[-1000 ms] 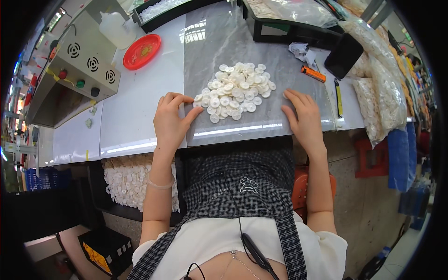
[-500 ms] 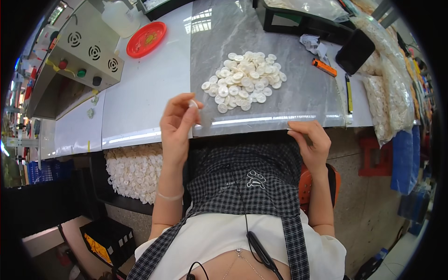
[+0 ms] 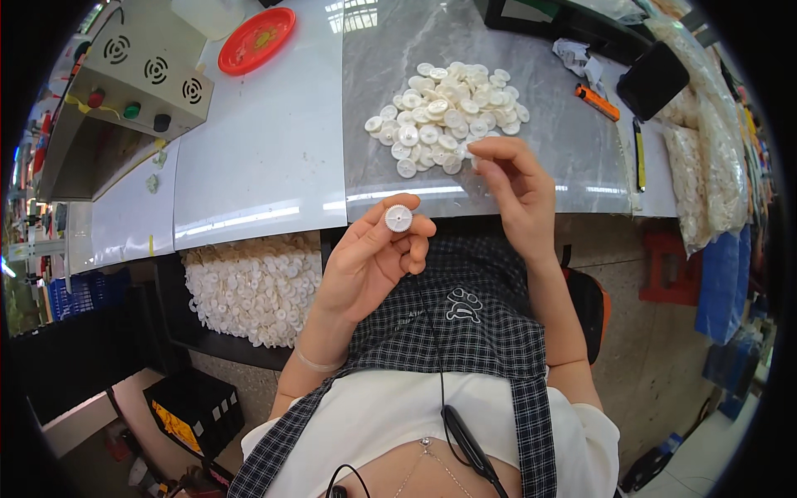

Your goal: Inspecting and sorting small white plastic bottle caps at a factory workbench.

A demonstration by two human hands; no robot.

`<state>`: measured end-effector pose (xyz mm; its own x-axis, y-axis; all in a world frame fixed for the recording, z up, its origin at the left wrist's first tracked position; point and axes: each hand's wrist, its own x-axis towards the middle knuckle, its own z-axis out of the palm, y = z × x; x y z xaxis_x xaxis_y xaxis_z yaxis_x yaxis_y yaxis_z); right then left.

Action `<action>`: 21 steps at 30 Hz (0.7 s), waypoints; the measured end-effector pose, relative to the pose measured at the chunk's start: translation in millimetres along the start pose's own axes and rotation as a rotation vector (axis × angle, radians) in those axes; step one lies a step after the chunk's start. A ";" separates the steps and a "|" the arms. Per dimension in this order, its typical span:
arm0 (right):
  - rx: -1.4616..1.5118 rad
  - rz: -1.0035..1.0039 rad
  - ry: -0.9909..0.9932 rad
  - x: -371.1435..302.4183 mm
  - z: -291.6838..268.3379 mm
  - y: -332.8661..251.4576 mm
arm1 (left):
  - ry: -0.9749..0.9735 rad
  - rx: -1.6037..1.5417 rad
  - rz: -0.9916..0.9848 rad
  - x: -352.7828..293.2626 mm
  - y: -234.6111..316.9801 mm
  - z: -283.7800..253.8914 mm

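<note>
My left hand [image 3: 365, 264] pinches a small white plastic gear [image 3: 398, 218] between thumb and forefinger, its toothed face turned up, just off the table's front edge. The other fingers curl loosely below it. My right hand [image 3: 525, 192] is at the near right side of a heap of white gears [image 3: 448, 104] on the grey marbled tabletop [image 3: 382, 50]. Its thumb and forefinger are pressed together beside the heap. Something whitish shows at their tips, too small and blurred to name.
A black bin below the table's edge holds many white gears [image 3: 249, 290]. Left stands a metal machine [image 3: 154, 83] with buttons; behind it lies a red plate [image 3: 259, 40]. At right are an orange lighter-like object [image 3: 598, 103], a yellow cutter [image 3: 638, 156] and plastic bags [image 3: 714, 141].
My left hand has moved right and turned palm up, showing the gear's face. My right hand has moved from the table's edge forward and left to the heap. The view has shifted slightly.
</note>
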<state>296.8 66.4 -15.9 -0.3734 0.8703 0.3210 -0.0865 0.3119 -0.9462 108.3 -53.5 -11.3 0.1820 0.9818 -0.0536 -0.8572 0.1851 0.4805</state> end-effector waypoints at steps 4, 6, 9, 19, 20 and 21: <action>-0.050 0.003 -0.002 1.0 1.3 -7.1 | -0.048 -0.086 -0.028 -0.3 -2.8 -5.1; -0.010 0.035 -0.029 -1.1 -0.1 -7.3 | -0.009 -0.002 -0.030 0.4 -2.0 1.4; 0.019 -0.029 -0.150 -7.8 5.3 -18.4 | 0.086 0.155 -0.028 1.8 -4.4 15.5; -0.031 -0.101 -0.303 -7.1 27.4 -32.8 | -0.061 0.050 -0.122 1.3 -12.5 -0.4; -0.056 -0.120 -0.321 -5.3 26.8 -34.1 | -0.002 0.046 -0.122 0.1 -12.9 0.4; -0.055 -0.119 -0.320 -2.8 23.9 -31.7 | -0.001 0.045 -0.123 0.3 -12.8 0.3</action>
<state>278.5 44.9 12.2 -0.6353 0.6658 0.3913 -0.0999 0.4317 -0.8965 119.5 -55.6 -17.2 0.2849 0.9518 -0.1134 -0.8059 0.3019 0.5092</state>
